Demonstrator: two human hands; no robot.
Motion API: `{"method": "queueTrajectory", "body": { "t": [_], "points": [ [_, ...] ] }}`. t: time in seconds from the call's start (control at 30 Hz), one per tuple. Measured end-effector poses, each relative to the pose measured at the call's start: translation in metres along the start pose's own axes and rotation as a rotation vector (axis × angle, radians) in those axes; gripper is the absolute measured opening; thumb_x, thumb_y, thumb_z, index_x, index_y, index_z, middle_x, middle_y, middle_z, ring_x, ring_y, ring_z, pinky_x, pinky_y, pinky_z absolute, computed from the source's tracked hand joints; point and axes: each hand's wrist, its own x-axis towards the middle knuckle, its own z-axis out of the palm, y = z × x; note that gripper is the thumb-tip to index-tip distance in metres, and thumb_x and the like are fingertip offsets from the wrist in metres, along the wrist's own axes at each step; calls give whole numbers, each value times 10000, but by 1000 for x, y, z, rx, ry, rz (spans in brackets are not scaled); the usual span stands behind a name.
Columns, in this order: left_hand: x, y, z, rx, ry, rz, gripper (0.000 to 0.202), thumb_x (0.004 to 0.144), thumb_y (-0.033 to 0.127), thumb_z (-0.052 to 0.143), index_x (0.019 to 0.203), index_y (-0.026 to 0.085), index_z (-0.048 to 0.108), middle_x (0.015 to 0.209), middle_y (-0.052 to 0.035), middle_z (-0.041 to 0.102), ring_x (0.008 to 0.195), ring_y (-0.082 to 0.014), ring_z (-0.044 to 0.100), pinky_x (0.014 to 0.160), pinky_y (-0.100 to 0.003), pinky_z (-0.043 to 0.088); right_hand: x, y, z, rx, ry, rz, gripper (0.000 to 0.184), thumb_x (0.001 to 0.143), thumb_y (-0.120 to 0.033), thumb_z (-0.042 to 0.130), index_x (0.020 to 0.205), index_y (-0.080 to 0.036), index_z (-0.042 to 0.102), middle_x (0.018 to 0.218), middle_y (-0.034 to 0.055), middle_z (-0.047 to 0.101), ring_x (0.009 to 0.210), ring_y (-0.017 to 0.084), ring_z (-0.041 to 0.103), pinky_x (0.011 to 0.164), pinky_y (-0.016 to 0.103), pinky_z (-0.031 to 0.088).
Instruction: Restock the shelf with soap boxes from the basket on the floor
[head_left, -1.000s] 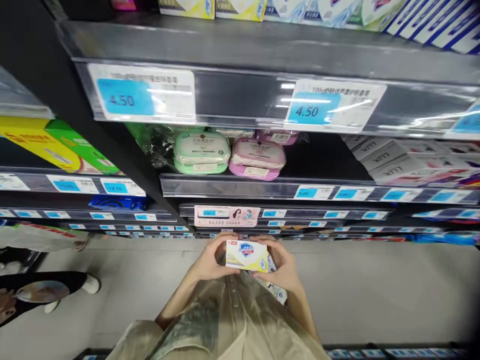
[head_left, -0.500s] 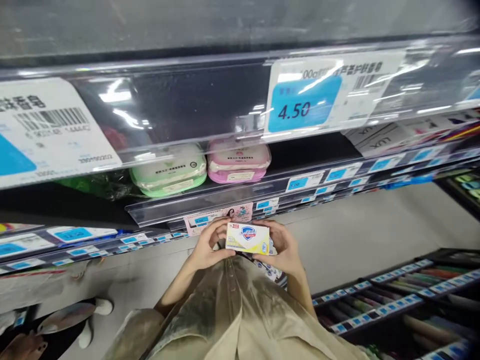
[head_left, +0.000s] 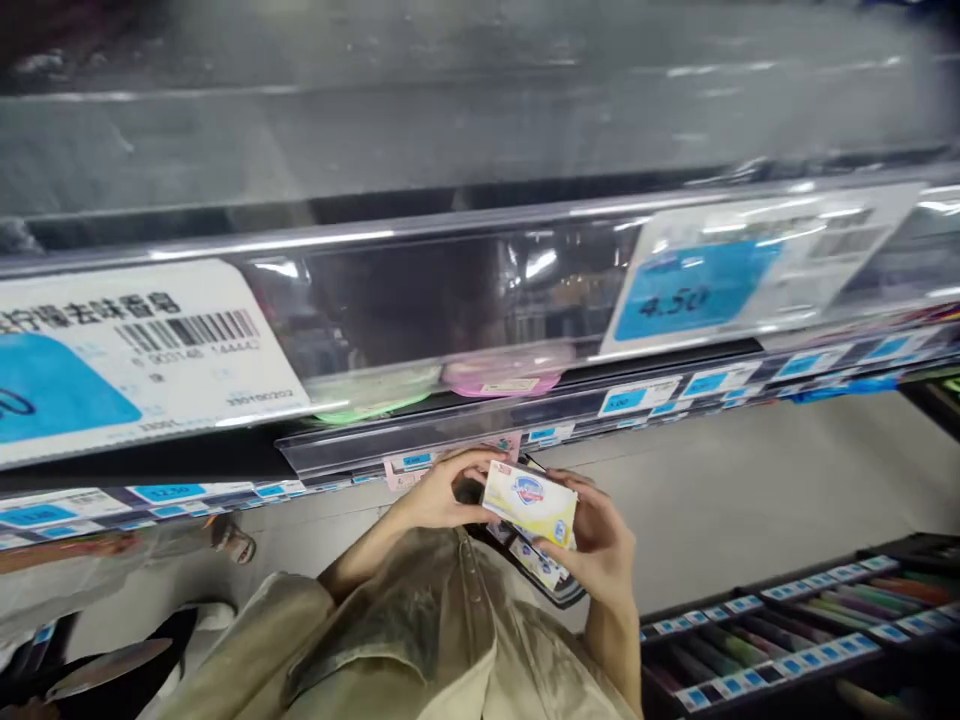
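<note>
White and yellow, a Safeguard box (head_left: 529, 502) tilts between a person's two hands below the shelf edge, its contents hidden. The left hand (head_left: 442, 492) grips one end, fingers and thumb parted by its width; the right hand (head_left: 606, 548) grips the other, thumb across the printed face. Beneath, a dark-rimmed container (head_left: 568, 600) of unclear kind holds more printed packs (head_left: 536, 563). Green (head_left: 375, 396) and pink cases (head_left: 506, 379) sit partly hidden behind a clear label strip (head_left: 450, 285)
</note>
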Motion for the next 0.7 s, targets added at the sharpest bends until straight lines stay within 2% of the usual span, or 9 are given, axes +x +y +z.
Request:
{"method": "queueTrajectory", "body": {
  "t": [0.17,0.33,0.4,0.57,0.7],
  "points": [
    [-7,7,0,259,-163,65,711,829,354,960,1487,249,713,1459,-166,735,1341,-324,713,1043,-402,647,-41,-4,-3,-79,61,2,656,747,-226,1023,1343,-277,753,1321,146,773,1237,337,756,1033,490,667],
    [-22,-8,6,230,-156,99,728,844,359,937,1519,250,687,1476,-164,727,1296,-310,742,956,-360,670,-65,1,-4,-123,61,61,615,760,-210,1001,1326,-263,767,1303,162,788,1226,361,765,969,495,698],
    [-22,-14,6,250,-179,103,711,853,373,932,1509,239,693,1469,-169,731,1298,-313,740,977,-369,663,-71,-1,-1,-157,83,87,627,750,-217,1009,1327,-272,769,1315,165,787,1235,374,764,978,516,700],
    [-9,-18,-1,316,-306,102,713,862,363,933,1518,245,680,1477,-155,731,1361,-315,705,1194,-451,562,-79,-6,8,-199,155,104,621,729,-254,1034,1299,-289,789,1294,152,802,1226,370,778,997,506,704],
    [5,-18,-6,328,-403,81,701,877,313,914,1530,269,663,1512,-146,712,1399,-316,682,1171,-455,582,-73,-2,9,-204,176,84,616,737,-260,1033,1301,-308,791,1297,139,807,1224,360,782,1009,500,698]
  ]
}}
